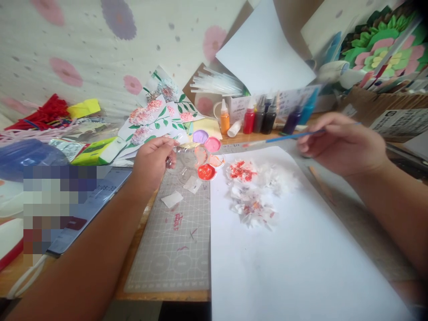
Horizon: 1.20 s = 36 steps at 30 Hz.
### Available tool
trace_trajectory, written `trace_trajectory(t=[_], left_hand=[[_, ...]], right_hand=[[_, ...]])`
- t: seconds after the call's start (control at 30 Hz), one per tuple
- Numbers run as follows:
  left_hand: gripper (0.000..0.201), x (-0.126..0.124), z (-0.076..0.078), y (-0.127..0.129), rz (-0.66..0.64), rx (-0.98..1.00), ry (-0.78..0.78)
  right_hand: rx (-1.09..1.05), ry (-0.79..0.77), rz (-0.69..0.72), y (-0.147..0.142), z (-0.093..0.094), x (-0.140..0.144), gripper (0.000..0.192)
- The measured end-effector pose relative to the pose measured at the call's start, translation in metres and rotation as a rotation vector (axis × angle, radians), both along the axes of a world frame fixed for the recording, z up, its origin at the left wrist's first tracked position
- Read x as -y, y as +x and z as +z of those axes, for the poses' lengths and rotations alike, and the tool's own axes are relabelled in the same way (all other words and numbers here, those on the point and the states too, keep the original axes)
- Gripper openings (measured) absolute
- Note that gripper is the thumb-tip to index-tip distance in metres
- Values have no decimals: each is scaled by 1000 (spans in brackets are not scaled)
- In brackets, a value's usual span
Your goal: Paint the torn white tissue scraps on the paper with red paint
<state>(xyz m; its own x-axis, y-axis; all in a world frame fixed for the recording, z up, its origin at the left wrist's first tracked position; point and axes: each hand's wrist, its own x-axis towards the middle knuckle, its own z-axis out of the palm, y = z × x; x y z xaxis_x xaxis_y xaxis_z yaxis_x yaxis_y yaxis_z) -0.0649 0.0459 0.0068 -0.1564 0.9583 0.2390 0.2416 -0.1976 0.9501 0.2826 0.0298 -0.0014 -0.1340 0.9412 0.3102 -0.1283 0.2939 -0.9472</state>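
Observation:
My left hand (155, 160) is closed, its fingertips pinching the edge of a clear plastic paint palette (186, 159). Purple, pink, pale peach and orange-red paint fill several of its wells. Between the fingers of my right hand (347, 145) is a thin blue-handled paintbrush (287, 136), its reddish tip pointing left in the air, slightly blurred. A white sheet of paper (294, 258) lies below, bearing crumpled white tissue clumps (279, 178). One tissue clump (242, 171) is daubed red-orange, and a nearer one (256, 209) has fainter reddish marks.
A grey cutting mat (167, 249) lies beneath the paper, with small white scraps (172, 199) on it. Paint bottles (249, 119) stand along the back. Painted flower pictures (147, 118) and a phone (90, 209) are on the left; a cardboard box (391, 116) is at right.

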Motion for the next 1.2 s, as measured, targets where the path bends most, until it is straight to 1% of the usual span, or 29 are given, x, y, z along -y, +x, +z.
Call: trace_trajectory(t=[0.07, 0.23, 0.4, 0.53, 0.67, 0.77, 0.87, 1.03, 1.2], left_hand=[[11, 1, 1, 1, -15, -9, 8], [12, 1, 2, 2, 4, -2, -19], [12, -2, -1, -2, -21, -6, 10], [12, -4, -4, -3, -21, -16, 9], [14, -3, -3, 0, -5, -11, 17], [12, 0, 0, 3, -4, -3, 4], [11, 1, 2, 3, -2, -4, -20], [12, 0, 1, 1, -7, -5, -5], [11, 1, 2, 1, -17, -7, -11]], right_hand=[[-32, 35, -31, 0, 1, 1, 5], [126, -35, -36, 0, -1, -1, 9], [136, -26, -54, 0, -3, -2, 11], [200, -37, -27, 1, 0, 0, 9], [96, 44, -69, 1, 4, 2, 12], [55, 64, -85, 0, 7, 4, 13], [87, 52, -83, -1, 7, 4, 12], [239, 6, -55, -2, 2, 2, 9], [224, 31, -62, -4, -1, 1, 11]])
